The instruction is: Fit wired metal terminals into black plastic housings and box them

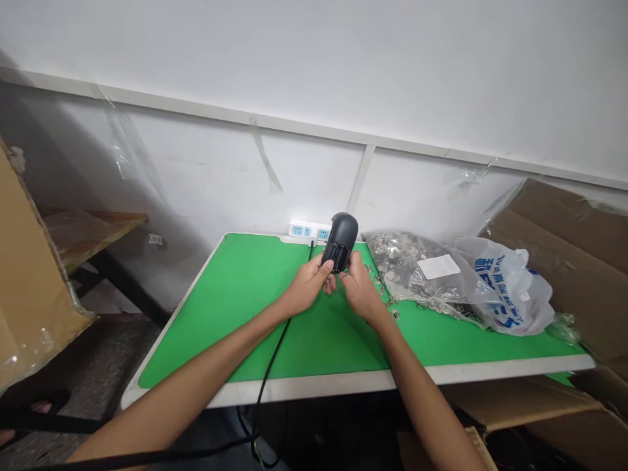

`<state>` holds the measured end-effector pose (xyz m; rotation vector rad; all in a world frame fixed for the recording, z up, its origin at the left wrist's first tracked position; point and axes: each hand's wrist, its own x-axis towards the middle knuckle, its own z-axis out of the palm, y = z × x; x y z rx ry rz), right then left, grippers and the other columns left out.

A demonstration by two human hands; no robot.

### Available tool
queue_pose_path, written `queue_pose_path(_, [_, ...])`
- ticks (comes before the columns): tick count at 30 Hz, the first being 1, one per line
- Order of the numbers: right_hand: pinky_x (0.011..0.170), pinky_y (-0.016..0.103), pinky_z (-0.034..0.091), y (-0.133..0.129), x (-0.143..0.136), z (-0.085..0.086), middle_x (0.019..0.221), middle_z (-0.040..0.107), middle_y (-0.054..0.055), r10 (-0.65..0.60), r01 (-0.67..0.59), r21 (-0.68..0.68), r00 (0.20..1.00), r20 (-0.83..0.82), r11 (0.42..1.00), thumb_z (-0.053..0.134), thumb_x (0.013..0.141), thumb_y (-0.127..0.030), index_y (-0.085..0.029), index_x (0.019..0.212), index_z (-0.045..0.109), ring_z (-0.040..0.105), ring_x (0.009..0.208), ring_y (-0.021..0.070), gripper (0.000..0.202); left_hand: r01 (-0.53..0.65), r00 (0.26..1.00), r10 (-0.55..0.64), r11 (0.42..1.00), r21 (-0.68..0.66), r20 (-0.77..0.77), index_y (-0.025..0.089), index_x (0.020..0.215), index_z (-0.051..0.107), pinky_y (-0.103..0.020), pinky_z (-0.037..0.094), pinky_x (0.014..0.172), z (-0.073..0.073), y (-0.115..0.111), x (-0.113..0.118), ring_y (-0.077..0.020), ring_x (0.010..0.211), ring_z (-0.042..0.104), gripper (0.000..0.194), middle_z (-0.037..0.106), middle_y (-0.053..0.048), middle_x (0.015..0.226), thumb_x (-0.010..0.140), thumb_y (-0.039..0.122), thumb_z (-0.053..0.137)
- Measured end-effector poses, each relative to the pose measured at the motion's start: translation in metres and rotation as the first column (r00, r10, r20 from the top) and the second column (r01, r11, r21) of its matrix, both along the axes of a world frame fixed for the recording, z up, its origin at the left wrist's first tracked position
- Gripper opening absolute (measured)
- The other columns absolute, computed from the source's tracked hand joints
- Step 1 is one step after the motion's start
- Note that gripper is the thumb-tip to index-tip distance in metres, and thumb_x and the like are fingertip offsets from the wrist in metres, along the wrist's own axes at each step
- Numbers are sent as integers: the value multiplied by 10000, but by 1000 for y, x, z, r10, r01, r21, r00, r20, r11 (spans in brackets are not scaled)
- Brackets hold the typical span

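A black rounded device (343,230) is held up over the green table mat, with its smooth domed end upward. In its lower half is an open recess that looks like a battery compartment. My left hand (308,285) grips the lower left edge, the thumb lying across the bottom of the recess. At the lower right edge is my right hand (360,286), its fingers curled closed against the device. Some of its fingertips are hidden behind the device. Small metal pieces (395,314) lie scattered on the mat to the right of my right hand.
A white power strip (304,229) stands against the wall, with a black cable (275,356) running from it over the table's front edge. To the right lie a clear bag of metal parts (407,252) and a white plastic bag (515,288). Cardboard boxes (564,248) flank the table.
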<state>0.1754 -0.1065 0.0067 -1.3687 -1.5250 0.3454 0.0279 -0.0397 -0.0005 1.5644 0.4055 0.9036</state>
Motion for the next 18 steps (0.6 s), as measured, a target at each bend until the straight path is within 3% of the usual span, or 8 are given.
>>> queue_pose_path(3, [837,505,517,-2,1,1,919,604,68,-45,46,-9,993,111,999,452,869,-288,-266,990,458,586,850,302,123,-25,1000,26,999,27,-3,186,976,571,-285,494,594,0,-4,-1,-155,575,599,625,642,3,666,897,806,586])
queue_pose_path(8, [964,570,465,-3,1,0,910,600,85,-112,100,59,958,262,993,472,872,-297,-268,962,463,564,851,324,96,-59,997,63,992,115,-35,188,1041,601,-292,493,621,-3,-6,-4,-162,597,597,558,637,10,672,971,737,530])
queue_pose_path(18, [1005,579,438,-3,-1,-5,826,565,60,-111,97,69,965,237,993,486,855,-294,-262,956,474,554,831,323,107,-104,988,127,966,237,-85,209,968,563,-301,481,655,-1,-10,-5,-172,612,592,435,619,16,673,1044,625,460])
